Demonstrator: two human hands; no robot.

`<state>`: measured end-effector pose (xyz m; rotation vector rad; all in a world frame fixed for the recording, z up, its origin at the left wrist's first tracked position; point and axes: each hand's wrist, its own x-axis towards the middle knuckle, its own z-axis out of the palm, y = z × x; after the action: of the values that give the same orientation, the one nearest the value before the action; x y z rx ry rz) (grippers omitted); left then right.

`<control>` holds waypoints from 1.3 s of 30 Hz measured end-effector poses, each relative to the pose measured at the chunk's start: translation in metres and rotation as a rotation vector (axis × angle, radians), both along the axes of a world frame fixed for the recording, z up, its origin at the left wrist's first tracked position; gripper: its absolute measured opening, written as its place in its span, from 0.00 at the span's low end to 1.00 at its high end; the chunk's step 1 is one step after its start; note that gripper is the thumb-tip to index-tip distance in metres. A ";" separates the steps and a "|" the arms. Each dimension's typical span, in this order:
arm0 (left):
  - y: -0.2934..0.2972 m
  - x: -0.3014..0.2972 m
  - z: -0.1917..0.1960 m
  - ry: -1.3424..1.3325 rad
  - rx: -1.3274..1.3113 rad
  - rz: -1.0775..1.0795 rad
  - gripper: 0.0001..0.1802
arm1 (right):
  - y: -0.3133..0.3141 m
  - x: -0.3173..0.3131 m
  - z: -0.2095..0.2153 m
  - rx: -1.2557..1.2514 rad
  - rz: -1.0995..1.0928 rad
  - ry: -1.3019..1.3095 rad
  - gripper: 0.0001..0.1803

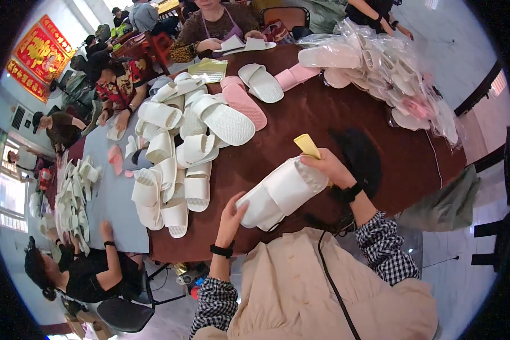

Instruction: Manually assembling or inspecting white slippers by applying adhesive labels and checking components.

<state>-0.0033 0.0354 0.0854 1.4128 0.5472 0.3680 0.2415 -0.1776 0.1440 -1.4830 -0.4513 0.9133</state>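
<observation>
Above the table's near edge I hold a white slipper at a slant, with another white sole edge showing beneath it. My left hand grips its lower left end between thumb and fingers. My right hand is closed round the opposite end, by the strap opening. Between that hand's fingers a flat, pale yellow piece sticks up; its kind I cannot make out. To the left lies a heap of loose white slippers, with a pink slipper at its far side.
Plastic-wrapped slippers are piled at the far right of the brown-covered table. A black object lies beside my right wrist. Opposite, a person handles white slippers; other people sit along the left. A dark cord hangs over my front.
</observation>
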 end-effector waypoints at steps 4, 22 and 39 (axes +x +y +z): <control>0.007 -0.009 -0.005 0.122 -0.077 -0.172 0.17 | 0.012 -0.005 0.000 0.013 -0.102 -0.063 0.13; 0.028 -0.018 -0.091 0.350 0.628 -0.051 0.30 | -0.006 -0.068 -0.108 -0.633 0.108 -0.434 0.55; -0.026 -0.031 -0.069 0.681 0.939 -0.147 0.32 | 0.000 -0.032 -0.113 -0.394 0.061 -0.651 0.40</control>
<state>-0.0342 0.0097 0.0166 2.5053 0.8646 -0.0174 0.2092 -0.1780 0.0306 -2.1433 -0.8245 0.5622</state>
